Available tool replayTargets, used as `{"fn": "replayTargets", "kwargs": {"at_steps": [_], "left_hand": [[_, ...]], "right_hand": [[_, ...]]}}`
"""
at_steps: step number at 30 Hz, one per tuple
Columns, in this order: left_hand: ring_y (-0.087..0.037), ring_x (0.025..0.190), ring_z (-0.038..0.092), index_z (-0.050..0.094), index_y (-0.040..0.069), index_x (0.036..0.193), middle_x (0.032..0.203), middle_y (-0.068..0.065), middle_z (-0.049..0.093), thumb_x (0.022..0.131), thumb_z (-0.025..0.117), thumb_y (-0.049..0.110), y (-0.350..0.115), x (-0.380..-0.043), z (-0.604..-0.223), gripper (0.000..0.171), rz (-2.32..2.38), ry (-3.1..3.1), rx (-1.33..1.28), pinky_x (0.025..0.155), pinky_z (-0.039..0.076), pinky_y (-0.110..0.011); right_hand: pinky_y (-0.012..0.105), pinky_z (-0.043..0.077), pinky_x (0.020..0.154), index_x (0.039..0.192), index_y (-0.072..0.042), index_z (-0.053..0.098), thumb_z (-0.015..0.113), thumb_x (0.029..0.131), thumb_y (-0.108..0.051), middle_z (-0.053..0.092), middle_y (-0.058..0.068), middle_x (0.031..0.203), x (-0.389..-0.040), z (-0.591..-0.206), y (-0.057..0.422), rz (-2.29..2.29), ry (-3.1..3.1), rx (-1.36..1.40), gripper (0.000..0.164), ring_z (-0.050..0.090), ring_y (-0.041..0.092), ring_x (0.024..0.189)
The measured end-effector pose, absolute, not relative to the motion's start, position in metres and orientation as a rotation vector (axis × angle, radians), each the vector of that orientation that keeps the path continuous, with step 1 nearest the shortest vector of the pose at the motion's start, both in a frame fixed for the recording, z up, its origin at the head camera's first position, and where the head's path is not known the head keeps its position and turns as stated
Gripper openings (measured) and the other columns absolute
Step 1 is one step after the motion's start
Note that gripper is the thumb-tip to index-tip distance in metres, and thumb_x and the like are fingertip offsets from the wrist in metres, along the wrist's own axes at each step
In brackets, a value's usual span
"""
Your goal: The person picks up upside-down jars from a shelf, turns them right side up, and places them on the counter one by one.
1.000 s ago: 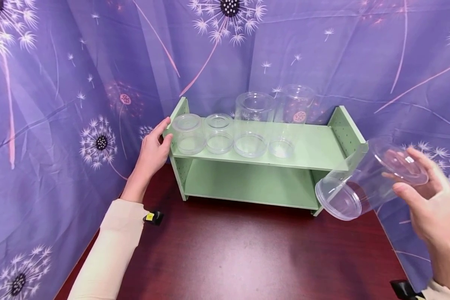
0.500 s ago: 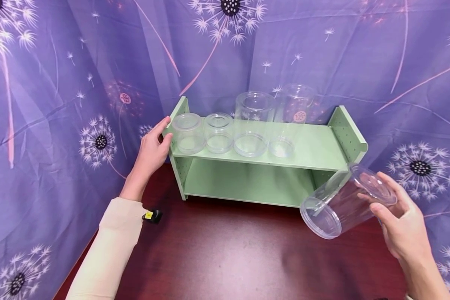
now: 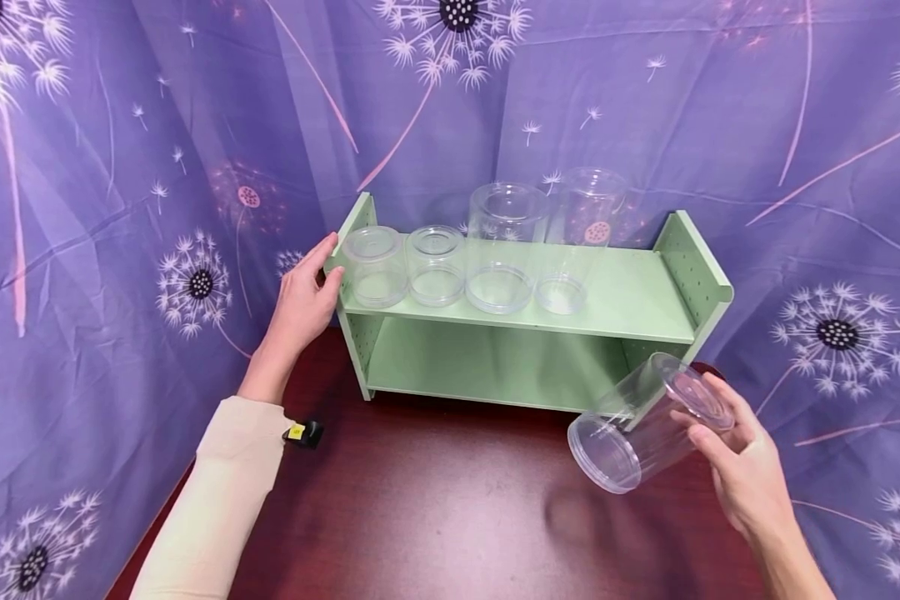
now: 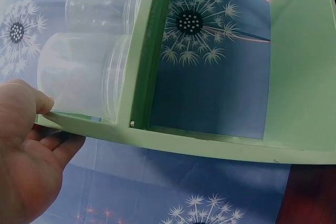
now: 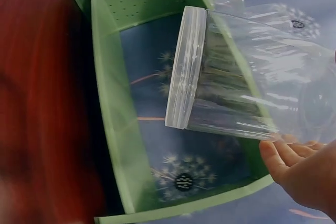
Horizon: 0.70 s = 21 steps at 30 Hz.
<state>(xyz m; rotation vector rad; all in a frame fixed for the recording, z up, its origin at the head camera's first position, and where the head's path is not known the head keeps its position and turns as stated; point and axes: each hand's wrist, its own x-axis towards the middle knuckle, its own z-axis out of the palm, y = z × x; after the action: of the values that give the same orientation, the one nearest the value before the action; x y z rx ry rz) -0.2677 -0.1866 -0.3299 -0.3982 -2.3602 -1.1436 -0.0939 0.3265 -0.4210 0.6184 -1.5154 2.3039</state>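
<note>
My right hand (image 3: 750,483) holds a clear plastic jar (image 3: 645,433) near one end, thumb and fingers spread round it. The jar is tilted, its ridged, lid-like end pointing down and left, in front of the lower right part of a green two-tier shelf (image 3: 637,287). In the right wrist view that ridged end (image 5: 185,69) overlaps the shelf's lower opening. At the shelf's left side, my left hand (image 3: 305,296) grips the side panel (image 4: 94,128), thumb on the inside and fingers outside.
On the top tier stand two short clear jars (image 3: 377,271), a wide tall one (image 3: 504,242) and a narrow tall one (image 3: 566,271), left to right. The shelf rests on a dark red table (image 3: 450,500). Purple dandelion-print curtains (image 3: 630,108) close in the back and sides.
My right hand has carried the tilted jar left and down, from beside the shelf's right side panel to in front of the lower tier. The left hand stays on the side panel.
</note>
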Motion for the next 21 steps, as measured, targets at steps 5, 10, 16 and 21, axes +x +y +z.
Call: {"fn": "replayTargets", "kwargs": {"at_steps": [5,10,16,21], "left_hand": [[-0.032,0.148,0.038,0.045,0.004,0.155,0.158,-0.015,0.044,0.104,0.056,0.009,-0.187,-0.266,-0.329,0.053,-1.125,-2.376,-0.401,0.123,0.028,-0.043],[-0.031,0.149,0.036,0.041,0.007,0.158,0.161,-0.013,0.041,0.107,0.052,0.017,-0.186,-0.265,-0.331,0.053,-1.137,-2.395,-0.398,0.124,0.027,-0.044],[-0.025,0.148,0.037,0.03,0.018,0.164,0.164,-0.005,0.037,0.109,0.05,0.029,-0.185,-0.262,-0.338,0.06,-1.19,-2.387,-0.366,0.121,0.031,-0.045],[-0.025,0.14,0.049,0.036,0.01,0.161,0.157,-0.009,0.048,0.107,0.054,0.024,-0.184,-0.26,-0.349,0.059,-1.301,-2.239,-0.325,0.114,0.043,-0.043]], "right_hand": [[0.022,0.053,0.096,0.153,0.002,0.04,0.044,0.096,0.024,0.066,0.012,0.134,-0.092,-0.432,0.319,2.29,-1.576,0.537,0.061,0.071,0.021,0.11],[0.022,0.052,0.099,0.152,0.0,0.042,0.044,0.097,0.023,0.065,0.011,0.135,-0.093,-0.44,0.315,2.273,-1.59,0.5,0.06,0.07,0.02,0.11],[0.022,0.053,0.098,0.15,-0.002,0.045,0.047,0.096,0.023,0.067,0.01,0.133,-0.095,-0.45,0.31,2.262,-1.617,0.458,0.06,0.071,0.018,0.109],[0.021,0.053,0.097,0.151,0.001,0.043,0.048,0.097,0.022,0.068,0.008,0.132,-0.097,-0.456,0.303,2.263,-1.63,0.438,0.058,0.071,0.017,0.109]]}}
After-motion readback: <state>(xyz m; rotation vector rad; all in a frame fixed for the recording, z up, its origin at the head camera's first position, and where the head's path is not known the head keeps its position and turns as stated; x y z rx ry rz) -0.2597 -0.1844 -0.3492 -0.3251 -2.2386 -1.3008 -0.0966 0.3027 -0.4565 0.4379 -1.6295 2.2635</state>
